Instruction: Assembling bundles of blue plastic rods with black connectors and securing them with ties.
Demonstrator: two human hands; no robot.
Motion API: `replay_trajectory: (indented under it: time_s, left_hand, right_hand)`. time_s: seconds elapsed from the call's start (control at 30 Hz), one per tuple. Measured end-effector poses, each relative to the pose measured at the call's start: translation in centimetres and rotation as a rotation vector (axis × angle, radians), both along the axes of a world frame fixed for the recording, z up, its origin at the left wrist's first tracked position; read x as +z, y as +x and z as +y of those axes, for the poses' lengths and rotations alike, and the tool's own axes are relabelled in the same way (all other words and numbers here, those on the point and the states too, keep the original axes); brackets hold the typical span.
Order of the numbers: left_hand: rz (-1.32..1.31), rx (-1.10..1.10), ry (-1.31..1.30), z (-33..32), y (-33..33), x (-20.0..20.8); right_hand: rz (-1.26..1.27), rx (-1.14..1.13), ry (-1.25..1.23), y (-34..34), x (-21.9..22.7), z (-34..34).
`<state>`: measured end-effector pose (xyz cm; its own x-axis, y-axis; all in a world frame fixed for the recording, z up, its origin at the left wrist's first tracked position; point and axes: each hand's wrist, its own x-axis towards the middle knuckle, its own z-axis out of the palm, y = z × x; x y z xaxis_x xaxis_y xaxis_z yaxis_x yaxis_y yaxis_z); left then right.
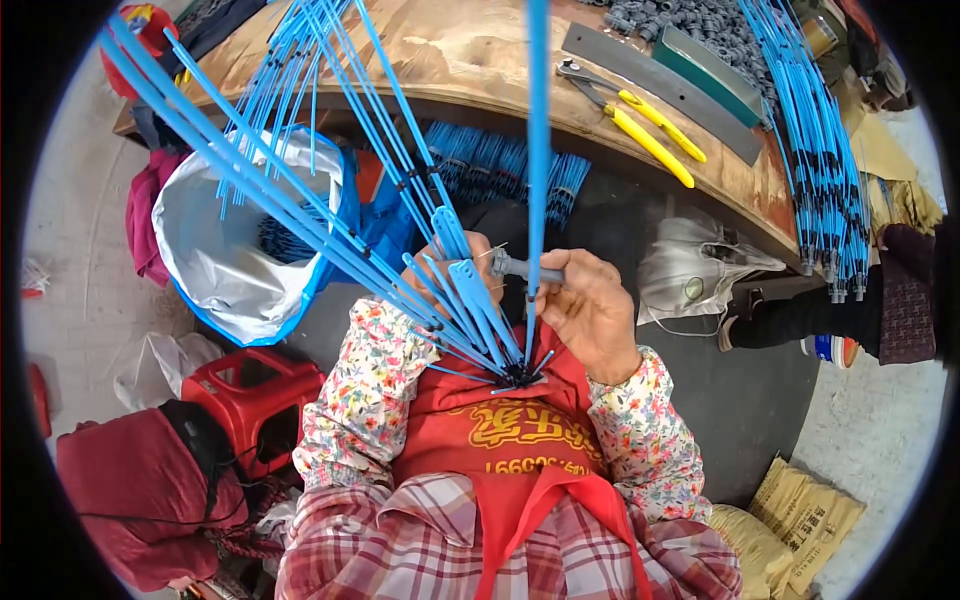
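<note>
My left hand (470, 262) is closed around a spread bunch of blue umbrella-like ribs (340, 238) with small black joints; the ribs partly cover its fingers. Their long ends reach up and left, while other ends gather in a dark cluster (517, 377) against my red apron (500, 440). A grey plastic fitting (525, 268), tube-shaped with a notched collar, lies across the front of my chest. My right hand (595, 310) pinches its tube end between thumb and fingers, and the collar is beside my left fingers. One blue rib (538, 150) rises upright past the fitting.
Pliers with yellow handles (650, 140), a grey metal bar (665, 90) and a heap of grey fittings (690, 30) lie on the wooden table (450, 60). Rib bundles (815, 150) hang over its right edge. A white-lined bag (190, 240) and red stool (250, 390) stand left.
</note>
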<state>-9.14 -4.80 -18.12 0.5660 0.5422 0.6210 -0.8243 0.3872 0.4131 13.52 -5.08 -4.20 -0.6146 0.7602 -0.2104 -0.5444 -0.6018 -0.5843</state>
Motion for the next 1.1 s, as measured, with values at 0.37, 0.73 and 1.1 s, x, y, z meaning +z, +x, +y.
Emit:
replay_trajectory:
  time_s: [0.37,0.73,1.1]
  left_hand:
    - [-0.097,-0.329,-0.453,-0.3,3.7,9.2]
    - [0.965,0.955,-0.256,-5.4,9.5,14.7]
    - [0.912,1.082,-0.101,-5.9,8.9,14.5]
  right_hand:
    - [-0.614,-0.111,0.762,0.3,-2.1,-1.8]
    - [-0.699,-0.312,0.614,3.3,-2.0,-3.9]
    - [-0.769,-0.247,0.878,3.1,-1.1,-4.1]
